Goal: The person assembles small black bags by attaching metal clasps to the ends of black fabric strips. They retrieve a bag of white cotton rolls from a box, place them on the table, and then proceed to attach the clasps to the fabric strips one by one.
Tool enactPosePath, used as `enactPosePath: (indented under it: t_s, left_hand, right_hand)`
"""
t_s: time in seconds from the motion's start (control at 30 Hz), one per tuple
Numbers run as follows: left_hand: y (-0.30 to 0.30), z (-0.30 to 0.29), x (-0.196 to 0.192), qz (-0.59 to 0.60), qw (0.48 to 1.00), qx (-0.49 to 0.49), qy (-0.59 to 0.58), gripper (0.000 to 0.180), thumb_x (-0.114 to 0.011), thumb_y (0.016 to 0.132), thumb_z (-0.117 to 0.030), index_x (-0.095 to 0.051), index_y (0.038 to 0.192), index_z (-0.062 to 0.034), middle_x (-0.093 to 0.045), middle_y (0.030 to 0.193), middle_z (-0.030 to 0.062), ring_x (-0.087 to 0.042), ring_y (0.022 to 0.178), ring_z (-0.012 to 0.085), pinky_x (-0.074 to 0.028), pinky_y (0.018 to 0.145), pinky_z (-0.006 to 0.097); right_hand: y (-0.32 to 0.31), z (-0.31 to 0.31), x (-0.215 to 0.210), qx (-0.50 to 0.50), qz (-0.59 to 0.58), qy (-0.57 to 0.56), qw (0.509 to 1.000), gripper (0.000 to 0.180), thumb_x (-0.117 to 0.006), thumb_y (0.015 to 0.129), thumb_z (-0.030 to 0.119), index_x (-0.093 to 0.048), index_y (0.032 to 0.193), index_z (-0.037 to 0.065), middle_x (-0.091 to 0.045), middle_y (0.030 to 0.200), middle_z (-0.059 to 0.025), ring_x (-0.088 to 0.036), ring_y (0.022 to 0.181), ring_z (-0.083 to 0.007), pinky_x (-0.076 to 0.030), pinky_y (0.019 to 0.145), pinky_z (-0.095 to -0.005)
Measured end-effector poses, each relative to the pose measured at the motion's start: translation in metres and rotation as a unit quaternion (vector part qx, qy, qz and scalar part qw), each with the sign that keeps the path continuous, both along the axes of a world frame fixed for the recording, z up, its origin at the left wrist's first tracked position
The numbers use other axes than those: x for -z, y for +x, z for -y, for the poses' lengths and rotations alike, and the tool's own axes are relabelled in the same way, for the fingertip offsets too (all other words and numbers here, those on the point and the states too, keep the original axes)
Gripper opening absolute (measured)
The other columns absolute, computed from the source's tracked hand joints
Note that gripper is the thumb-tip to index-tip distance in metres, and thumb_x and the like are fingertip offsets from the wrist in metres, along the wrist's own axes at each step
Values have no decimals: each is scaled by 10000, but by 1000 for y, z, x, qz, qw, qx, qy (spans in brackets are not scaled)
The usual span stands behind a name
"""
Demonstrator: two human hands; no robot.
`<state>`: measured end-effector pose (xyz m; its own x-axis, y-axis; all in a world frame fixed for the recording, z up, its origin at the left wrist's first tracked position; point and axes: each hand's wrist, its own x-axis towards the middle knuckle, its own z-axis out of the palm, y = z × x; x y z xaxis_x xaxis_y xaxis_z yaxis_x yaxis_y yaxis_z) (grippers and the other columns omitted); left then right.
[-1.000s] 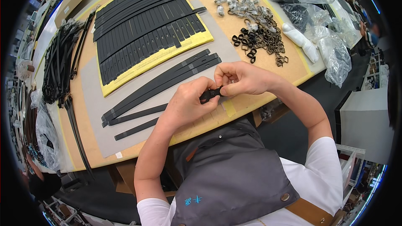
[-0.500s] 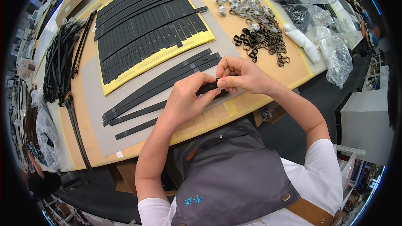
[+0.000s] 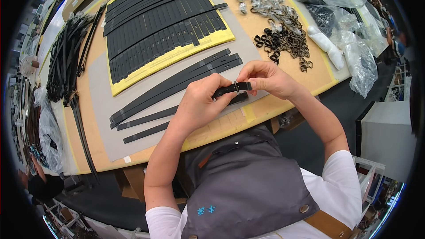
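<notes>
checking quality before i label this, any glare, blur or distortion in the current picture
Head view: the fisheye lens bows the worktable, and the corners go black; head view: bright glints on the clear plastic bag at right; head view: the left hand, right hand and black strap between them look fairly sharp, while the rim background is stretched and hard to read.
</notes>
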<state>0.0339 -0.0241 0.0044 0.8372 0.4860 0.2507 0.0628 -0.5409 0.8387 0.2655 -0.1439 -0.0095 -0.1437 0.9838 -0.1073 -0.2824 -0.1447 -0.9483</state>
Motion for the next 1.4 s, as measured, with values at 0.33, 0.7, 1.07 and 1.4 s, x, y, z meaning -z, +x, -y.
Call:
enactPosePath:
  t_s: [0.33,0.7,1.07,1.4]
  left_hand:
    - [0,4,11,13,999,29,40,301,-807,821,1,-670,1087,-21,-735,899,114,-734,787,229,-565,660,321]
    - [1,3,5,-3,1000,2,21,348,-851,804,-47,-631,1071,-13,-727,881,88,-726,782,170,-590,633,294]
    - [3,-2,8,-3,1000,4,8,222,-808,804,-27,-652,960,0,-709,825,72,-702,722,121,-553,601,263]
    - [4,-1,10,-6,1000,4,6,207,-797,806,-19,-655,954,7,-701,810,76,-691,703,111,-554,595,263]
  right_hand:
    - [-33,-13,-33,-27,281,-96,954,263,-805,950,182,-743,1100,-25,-717,949,-4,-582,828,-19,-483,702,-215]
    - [-25,-14,-32,8,234,-107,966,244,-758,939,254,-762,937,10,-659,750,21,-555,677,-43,-465,618,-242]
    - [-19,-13,-33,-1,210,-124,970,264,-765,960,291,-770,920,29,-646,729,19,-556,624,-47,-455,569,-237]
    - [-19,-13,-31,0,211,-128,969,264,-768,963,279,-763,899,23,-639,714,19,-545,616,-46,-451,563,-235]
